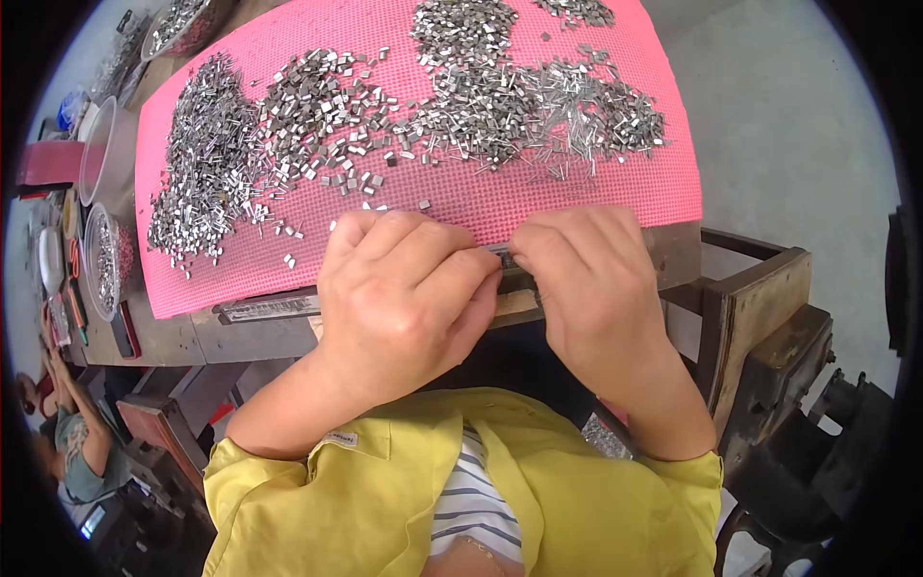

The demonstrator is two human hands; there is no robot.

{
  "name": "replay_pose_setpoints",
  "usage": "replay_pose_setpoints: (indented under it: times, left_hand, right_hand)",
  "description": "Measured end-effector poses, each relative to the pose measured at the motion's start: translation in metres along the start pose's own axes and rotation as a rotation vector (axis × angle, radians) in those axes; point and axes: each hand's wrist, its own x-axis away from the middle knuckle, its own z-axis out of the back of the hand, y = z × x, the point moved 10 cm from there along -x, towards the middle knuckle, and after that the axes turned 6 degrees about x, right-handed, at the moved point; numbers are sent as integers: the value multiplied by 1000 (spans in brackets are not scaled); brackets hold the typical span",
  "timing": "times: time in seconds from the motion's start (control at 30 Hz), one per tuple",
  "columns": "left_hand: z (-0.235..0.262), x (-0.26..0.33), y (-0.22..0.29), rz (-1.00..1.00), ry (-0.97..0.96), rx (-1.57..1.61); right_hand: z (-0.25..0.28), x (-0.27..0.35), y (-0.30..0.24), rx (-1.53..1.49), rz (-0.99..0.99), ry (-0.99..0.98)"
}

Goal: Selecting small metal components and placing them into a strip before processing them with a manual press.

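My left hand (409, 293) is closed, its fingers curled down at the near edge of a pink mesh mat (663, 197). Close to its right, my right hand (591, 274) pinches at the same edge, fingertips pressed together. Whatever is in the fingers is hidden or too small to name. A long dark bar (269, 308) lies along the mat's front edge, passing under my left hand. Beyond the hands the mat bears heaps of small silvery metal pieces: thin short ones (207, 154) at left, flat squarish ones (317, 115) beside them, a mixed heap (481, 111) in the middle and fine pins (577, 111) at right.
At left stand a clear bowl of metal pieces (104, 260), another clear plastic bowl (104, 154) and a dark phone (126, 330). Another person (87, 447) sits at far left. A dark machine (817, 423) stands at right, beside the wooden table frame (755, 298).
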Motion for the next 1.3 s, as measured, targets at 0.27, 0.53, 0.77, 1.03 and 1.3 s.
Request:
replay_pose_setpoints:
  times: [0.27,0.53,0.77,1.03,1.3]
  left_hand:
    - [-6,2,10,-49,-2,-155]
    - [3,11,-5,50,10,-66]
    - [8,19,-4,-7,-6,-98]
    - [11,25,-11,-14,-8,-43]
    - [43,46,-20,-1,95,34]
  right_hand:
    - [-4,7,-13,151,107,115]
    - [2,12,-6,73,91,111]
    - [3,14,6,-37,25,79]
    - [-1,12,9,-62,7,87]
    - [4,11,4,-66,22,97]
